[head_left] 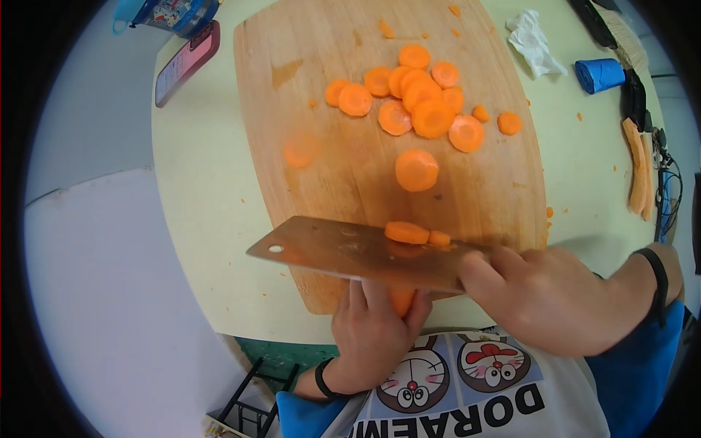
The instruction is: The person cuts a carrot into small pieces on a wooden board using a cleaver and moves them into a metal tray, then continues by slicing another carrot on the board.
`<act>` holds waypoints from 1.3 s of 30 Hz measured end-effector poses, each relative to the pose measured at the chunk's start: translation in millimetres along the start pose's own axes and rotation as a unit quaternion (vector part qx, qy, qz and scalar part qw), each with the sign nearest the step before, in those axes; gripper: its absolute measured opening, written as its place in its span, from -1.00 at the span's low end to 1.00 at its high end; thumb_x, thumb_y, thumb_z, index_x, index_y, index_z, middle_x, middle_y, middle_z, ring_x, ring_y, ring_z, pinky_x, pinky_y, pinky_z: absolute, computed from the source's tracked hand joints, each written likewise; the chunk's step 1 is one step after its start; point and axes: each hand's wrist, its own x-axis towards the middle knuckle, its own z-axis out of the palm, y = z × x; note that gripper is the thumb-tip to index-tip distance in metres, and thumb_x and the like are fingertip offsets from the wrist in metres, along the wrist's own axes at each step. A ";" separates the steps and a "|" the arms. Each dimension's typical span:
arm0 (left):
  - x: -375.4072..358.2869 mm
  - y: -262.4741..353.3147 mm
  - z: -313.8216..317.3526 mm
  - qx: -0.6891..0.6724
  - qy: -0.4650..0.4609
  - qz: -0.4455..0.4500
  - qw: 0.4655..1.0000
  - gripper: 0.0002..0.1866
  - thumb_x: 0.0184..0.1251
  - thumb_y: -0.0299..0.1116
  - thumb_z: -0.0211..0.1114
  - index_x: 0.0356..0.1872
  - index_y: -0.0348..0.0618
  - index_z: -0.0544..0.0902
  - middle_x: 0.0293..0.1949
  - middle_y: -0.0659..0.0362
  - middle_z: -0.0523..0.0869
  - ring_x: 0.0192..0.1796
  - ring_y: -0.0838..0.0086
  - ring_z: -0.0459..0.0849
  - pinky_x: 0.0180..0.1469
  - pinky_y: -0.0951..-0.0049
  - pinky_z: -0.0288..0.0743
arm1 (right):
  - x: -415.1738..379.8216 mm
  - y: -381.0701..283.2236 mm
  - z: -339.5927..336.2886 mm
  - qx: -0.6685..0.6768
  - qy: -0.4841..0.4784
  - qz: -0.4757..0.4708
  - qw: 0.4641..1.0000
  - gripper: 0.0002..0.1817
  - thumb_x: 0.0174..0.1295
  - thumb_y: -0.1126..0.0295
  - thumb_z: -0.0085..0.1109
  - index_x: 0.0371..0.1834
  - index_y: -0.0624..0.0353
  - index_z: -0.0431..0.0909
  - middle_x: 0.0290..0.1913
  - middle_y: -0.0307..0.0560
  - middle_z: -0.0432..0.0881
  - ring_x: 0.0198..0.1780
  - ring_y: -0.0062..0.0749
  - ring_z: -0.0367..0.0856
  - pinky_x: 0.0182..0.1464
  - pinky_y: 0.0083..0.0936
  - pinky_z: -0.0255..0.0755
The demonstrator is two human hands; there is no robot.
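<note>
My right hand [529,296] is wrapped round the handle end of a broad cleaver [328,248], whose blade lies across the near part of the wooden cutting board [343,193]. Pieces of cut carrot [407,233] cling to the blade's face. Below the blade, my left hand [372,328] grips a carrot [401,298], mostly hidden by the fingers and the cleaver. One carrot slice [416,170] rests alone in the middle of the board. Farther up, several carrot slices [432,117] lie in an overlapping heap. At the left, an orange slice [299,151] appears blurred.
A phone [187,64] and a blue container [175,14] are at the table's upper left. On the right are a crumpled tissue [537,44], a blue roll [599,76] and long tan strips [638,169]. Small carrot bits dot the table [197,219].
</note>
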 end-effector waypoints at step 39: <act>1.7 10.9 -4.0 0.056 -0.013 0.020 0.998 -0.76 0.03 -0.26 0.37 -0.26 -0.10 0.67 -0.34 0.08 0.64 -0.42 0.14 0.59 -0.43 0.27 0.46 | -55.4 4.5 0.7 -0.010 0.088 -0.024 0.996 -0.69 -0.15 0.54 0.13 -0.27 0.31 0.35 -0.65 -0.18 0.33 -0.73 -0.45 0.43 -0.77 -0.53 0.29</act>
